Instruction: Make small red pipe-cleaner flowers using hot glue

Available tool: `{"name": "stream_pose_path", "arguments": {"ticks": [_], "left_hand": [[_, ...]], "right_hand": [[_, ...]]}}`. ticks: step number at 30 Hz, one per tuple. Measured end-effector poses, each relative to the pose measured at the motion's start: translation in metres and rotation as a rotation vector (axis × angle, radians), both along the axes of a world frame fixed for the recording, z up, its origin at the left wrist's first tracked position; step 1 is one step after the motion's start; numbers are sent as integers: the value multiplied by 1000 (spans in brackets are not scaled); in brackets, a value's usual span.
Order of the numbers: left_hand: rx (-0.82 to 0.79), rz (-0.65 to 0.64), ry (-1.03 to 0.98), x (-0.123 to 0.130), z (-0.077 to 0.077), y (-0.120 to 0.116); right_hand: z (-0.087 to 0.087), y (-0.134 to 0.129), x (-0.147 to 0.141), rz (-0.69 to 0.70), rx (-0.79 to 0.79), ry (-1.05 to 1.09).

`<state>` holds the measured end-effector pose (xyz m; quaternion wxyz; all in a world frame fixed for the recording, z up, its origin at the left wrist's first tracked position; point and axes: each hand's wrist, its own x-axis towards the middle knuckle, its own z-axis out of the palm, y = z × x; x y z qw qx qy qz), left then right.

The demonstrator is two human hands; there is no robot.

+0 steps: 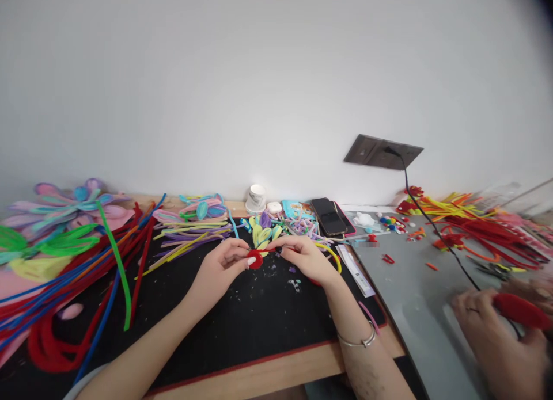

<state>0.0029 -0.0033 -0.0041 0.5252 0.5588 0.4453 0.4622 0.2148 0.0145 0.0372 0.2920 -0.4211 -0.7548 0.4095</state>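
Note:
Above the black mat, my left hand pinches a small red pipe-cleaner coil between thumb and fingers. My right hand meets it from the other side, its fingers bent and pressed together at the coil's right edge. What lies between those right fingers is too small to make out. Just behind both hands are yellow and pale green pipe-cleaner loops. Bits of fluff and shiny scraps lie scattered on the mat below my right hand.
Bundles of red and blue pipe cleaners and a large pastel flower fill the left. A paper cup and phones stand by the wall. At right, a co-worker's hands hold a red fuzzy piece beside a black cable.

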Motion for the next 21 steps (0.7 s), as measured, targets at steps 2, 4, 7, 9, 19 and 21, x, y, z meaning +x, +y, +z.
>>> {"name": "stream_pose_path", "arguments": {"ticks": [2,4,7,9,19,21], "left_hand": [[2,0,7,0,1,0],[11,0,16,0,1,0],[33,-5,32,-1,1,0],[44,-10,39,-1,1,0],[2,2,5,-2,1,1],[-12,15,-20,-2,1,2]], "right_hand": [[0,0,0,-11,9,9],[0,0,-1,-16,9,10],[-1,0,-1,-12,2,14],[-1,0,-2,-5,1,22],[1,0,-3,-2,-3,60],[-1,0,-2,-13,-23,75]]}}
